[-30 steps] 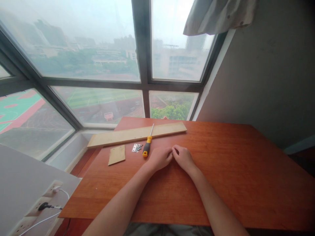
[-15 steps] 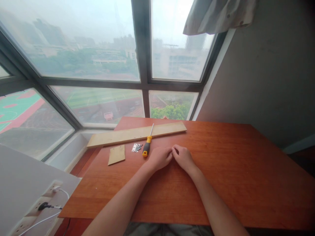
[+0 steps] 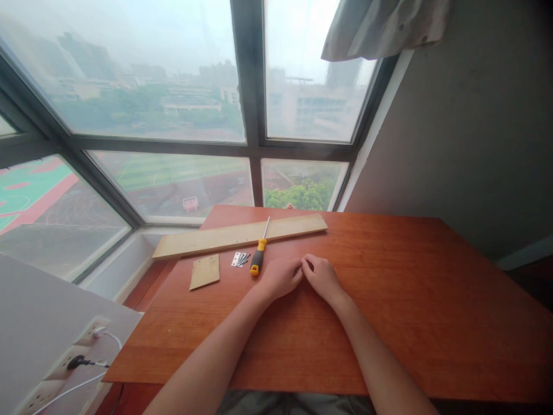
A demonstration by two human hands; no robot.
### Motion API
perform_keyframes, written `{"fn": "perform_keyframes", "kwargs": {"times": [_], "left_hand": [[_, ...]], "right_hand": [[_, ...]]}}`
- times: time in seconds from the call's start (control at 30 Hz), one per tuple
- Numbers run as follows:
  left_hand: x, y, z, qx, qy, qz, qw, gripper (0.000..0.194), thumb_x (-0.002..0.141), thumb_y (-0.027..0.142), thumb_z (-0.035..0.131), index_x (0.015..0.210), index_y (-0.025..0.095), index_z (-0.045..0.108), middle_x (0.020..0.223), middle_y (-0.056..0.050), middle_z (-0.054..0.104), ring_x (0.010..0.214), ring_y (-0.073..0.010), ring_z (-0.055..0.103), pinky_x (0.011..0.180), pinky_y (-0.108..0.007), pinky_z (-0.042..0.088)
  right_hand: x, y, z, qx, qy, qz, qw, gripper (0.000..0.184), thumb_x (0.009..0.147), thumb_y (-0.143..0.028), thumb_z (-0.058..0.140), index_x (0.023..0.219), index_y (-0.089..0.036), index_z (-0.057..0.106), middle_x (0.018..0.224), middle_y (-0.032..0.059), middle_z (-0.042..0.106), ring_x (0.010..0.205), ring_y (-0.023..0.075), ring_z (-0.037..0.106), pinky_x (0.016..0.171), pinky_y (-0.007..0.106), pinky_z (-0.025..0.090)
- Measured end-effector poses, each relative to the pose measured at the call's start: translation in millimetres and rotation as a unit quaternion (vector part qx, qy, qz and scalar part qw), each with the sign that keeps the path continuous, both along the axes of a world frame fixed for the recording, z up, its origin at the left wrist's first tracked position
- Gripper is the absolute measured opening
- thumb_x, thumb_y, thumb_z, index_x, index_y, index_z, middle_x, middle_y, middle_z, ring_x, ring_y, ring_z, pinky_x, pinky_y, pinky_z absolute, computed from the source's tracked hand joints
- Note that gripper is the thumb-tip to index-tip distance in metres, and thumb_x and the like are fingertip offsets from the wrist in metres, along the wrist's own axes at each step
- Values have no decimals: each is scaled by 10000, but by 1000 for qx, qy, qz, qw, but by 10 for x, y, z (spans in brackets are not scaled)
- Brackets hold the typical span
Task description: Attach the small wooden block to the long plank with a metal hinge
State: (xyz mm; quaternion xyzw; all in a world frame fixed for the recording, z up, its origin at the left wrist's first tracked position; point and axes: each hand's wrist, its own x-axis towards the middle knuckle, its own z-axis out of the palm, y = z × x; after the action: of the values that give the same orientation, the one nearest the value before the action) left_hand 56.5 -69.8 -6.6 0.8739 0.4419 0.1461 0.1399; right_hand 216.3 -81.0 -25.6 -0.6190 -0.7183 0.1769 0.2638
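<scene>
My left hand [image 3: 283,278] and my right hand [image 3: 321,278] rest on the table with fingers curled in and their tips touching each other. Nothing shows in either hand. Just left of my left hand lies a screwdriver [image 3: 257,258] with a yellow and black handle, its shaft lying across a long wooden board [image 3: 211,239]. Beside the handle are several screws [image 3: 243,259] and a light metal plate with holes [image 3: 235,259], partly covered by them. Farther left, a small square wooden piece [image 3: 205,272] lies flat, two small holes near its far edge.
The reddish-brown table [image 3: 410,300] reaches toward the windows [image 3: 173,75]. The board's left end juts past the table's edge. At the lower left, plugs and cables [image 3: 80,362] sit in wall sockets. A curtain [image 3: 384,29] hangs at the upper right.
</scene>
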Motion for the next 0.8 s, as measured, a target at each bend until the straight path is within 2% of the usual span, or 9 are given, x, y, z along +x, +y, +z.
{"fn": "perform_keyframes", "kwargs": {"times": [0.8], "left_hand": [[9,-12,25,-12,-1,6,1000,217,928,279,457,957,219,663,941,-56,734,848,-212,674,693,-264,433]], "right_hand": [[-4,-4,10,3,1,7,1000,243,932,-265,443,786,-219,632,821,49,717,772,181,633,703,253,379]]}}
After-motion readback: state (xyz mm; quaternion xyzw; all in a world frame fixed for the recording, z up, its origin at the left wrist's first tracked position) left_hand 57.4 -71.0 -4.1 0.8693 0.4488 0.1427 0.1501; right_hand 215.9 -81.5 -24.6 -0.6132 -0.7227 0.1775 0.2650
